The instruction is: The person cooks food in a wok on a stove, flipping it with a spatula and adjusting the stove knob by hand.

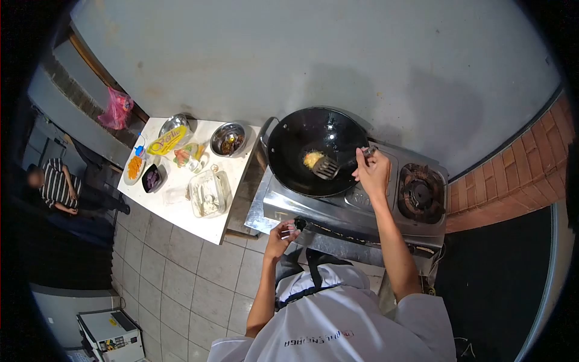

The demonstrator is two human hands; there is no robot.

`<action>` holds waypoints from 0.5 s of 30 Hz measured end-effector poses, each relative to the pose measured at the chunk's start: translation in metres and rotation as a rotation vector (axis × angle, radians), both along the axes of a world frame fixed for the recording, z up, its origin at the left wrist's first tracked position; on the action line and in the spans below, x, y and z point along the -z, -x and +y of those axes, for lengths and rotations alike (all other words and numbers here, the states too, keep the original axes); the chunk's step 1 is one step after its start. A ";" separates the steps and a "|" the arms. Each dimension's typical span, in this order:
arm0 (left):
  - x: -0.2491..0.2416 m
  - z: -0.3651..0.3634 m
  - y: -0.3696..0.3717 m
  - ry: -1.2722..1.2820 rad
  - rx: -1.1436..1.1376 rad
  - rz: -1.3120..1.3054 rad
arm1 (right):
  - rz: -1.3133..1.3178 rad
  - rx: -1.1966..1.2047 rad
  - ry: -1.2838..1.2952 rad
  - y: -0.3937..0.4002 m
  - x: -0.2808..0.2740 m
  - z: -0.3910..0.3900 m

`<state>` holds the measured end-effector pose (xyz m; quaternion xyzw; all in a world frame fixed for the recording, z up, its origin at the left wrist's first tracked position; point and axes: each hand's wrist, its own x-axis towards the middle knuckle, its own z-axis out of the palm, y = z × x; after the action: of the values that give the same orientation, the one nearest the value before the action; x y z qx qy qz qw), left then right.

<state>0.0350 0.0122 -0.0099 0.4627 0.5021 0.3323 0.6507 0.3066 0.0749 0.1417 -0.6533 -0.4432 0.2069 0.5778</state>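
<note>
My right hand (374, 171) is closed round the handle of a slotted spatula (326, 169), whose head rests inside a large black wok (316, 130). Beside the spatula's head lies a small heap of yellowish, finely chopped food (312, 158) on the wok's bottom. The wok sits on the left burner of a steel gas stove (283, 204). Down at the stove's front, my left hand (278, 240) has its fingertips on a black control knob (300, 224).
Left of the stove, a white table (175, 211) carries a glass container (209, 194), a steel bowl of dark food (228, 140), a yellow package (169, 140) and a plate of orange pieces (133, 171). A second burner (420, 193) is at right. A person (60, 184) sits far left.
</note>
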 end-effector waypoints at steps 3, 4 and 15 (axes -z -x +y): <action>0.016 0.002 0.000 -0.029 0.049 -0.030 | 0.075 0.048 0.015 0.002 0.005 -0.005; 0.014 0.002 -0.001 -0.028 0.051 -0.028 | 0.077 0.050 0.017 0.002 0.006 -0.006; 0.041 0.013 -0.007 -0.128 0.046 0.254 | -0.217 0.093 -0.050 -0.002 0.025 -0.003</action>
<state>0.0419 0.0250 -0.0507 0.5529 0.5474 0.2875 0.5586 0.3085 0.0715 0.1168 -0.6773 -0.4774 0.0965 0.5514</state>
